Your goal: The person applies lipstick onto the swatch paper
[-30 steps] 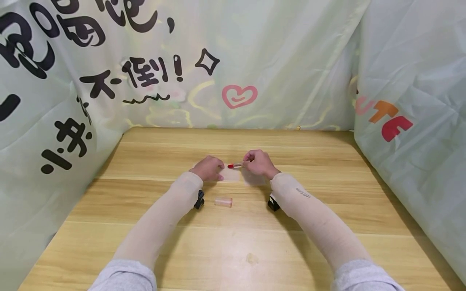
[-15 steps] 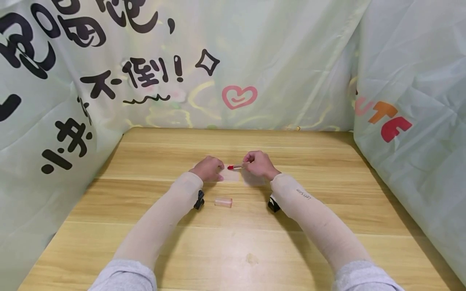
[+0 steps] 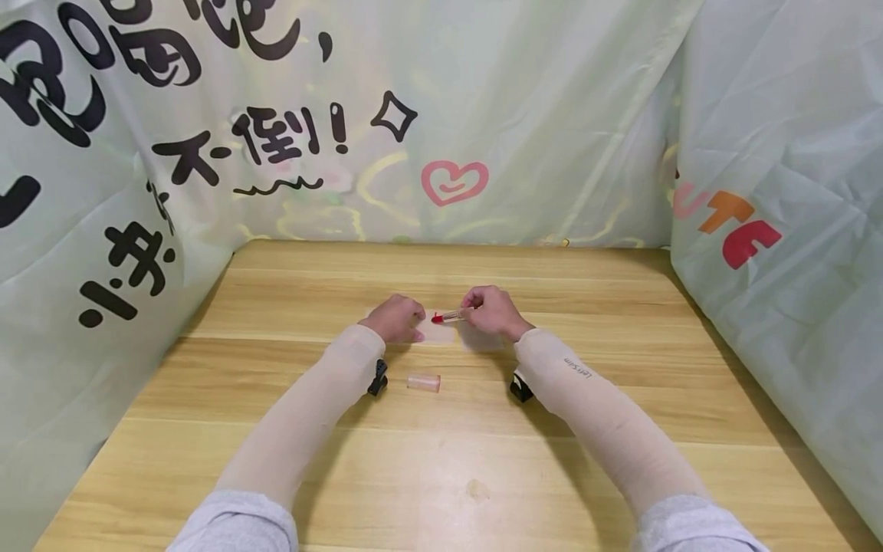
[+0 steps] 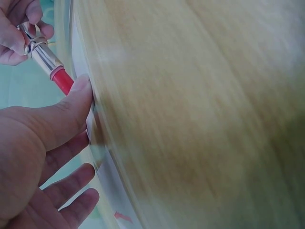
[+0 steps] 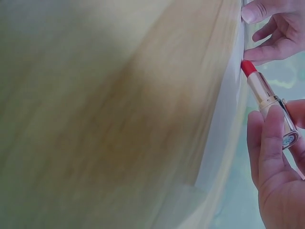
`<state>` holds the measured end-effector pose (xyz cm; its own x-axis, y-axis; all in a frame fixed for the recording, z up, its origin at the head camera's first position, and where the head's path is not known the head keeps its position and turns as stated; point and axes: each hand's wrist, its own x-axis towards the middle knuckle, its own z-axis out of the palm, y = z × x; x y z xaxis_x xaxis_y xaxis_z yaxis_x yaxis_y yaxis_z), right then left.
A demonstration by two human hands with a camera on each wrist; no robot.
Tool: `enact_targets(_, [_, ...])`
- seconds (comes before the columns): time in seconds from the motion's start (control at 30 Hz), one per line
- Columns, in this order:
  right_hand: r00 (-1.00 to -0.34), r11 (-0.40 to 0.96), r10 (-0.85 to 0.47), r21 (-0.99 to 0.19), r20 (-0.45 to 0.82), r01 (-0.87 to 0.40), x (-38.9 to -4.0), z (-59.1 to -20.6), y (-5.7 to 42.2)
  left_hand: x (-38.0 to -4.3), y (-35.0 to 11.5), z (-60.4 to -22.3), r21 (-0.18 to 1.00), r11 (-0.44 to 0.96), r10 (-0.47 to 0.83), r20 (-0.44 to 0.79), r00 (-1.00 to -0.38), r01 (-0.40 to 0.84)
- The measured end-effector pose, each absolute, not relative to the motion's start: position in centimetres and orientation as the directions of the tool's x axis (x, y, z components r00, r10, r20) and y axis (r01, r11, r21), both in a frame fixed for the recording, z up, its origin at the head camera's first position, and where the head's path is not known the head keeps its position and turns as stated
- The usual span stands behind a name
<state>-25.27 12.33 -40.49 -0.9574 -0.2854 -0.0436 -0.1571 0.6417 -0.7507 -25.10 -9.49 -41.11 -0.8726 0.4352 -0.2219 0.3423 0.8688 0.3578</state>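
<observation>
In the head view my right hand point(image 3: 491, 311) holds a lipstick point(image 3: 451, 315) by its metallic case, thumb and fingers curled round it. The red end points left and meets a thin white sheet of paper point(image 3: 439, 333) on the table. A short red mark shows just beyond the tip. My left hand point(image 3: 393, 318) rests on the left part of that paper; the left wrist view has its thumb point(image 4: 80, 98) pressing down beside the lipstick's red end, other fingers loosely spread. Another red mark point(image 4: 123, 216) lies on the paper there.
A translucent pink cap point(image 3: 423, 382) lies on its side on the wooden table point(image 3: 441, 452), nearer to me than the paper. Printed fabric point(image 3: 552, 115) hangs round the table's back and both sides.
The lipstick tip has shifted slightly toward me, and a short red stroke now shows beyond it. My left hand has stayed in place, and so has the cap.
</observation>
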Motion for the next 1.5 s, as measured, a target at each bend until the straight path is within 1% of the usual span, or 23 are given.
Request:
enact_targets(0.43, [-0.954,0.639,-0.295,-0.753,-0.052,-0.157,-25.41,-40.43,12.42,-25.01,-9.44,-40.80,0.367,0.866,0.435,-0.219,-0.873,0.339])
enact_targets(0.7, [-0.945,0.618,-0.322,-0.770,-0.063,-0.159,-25.25,-40.21,12.52,-25.05,-9.37,-40.76,0.349,0.870,0.437,-0.215,-0.873,0.349])
enact_targets(1.5, [-0.914,0.597,-0.395,-0.782,-0.093,-0.179,-25.04,-40.41,12.84,-25.05,-9.44,-41.02,0.354,0.864,0.447,-0.212,-0.869,0.358])
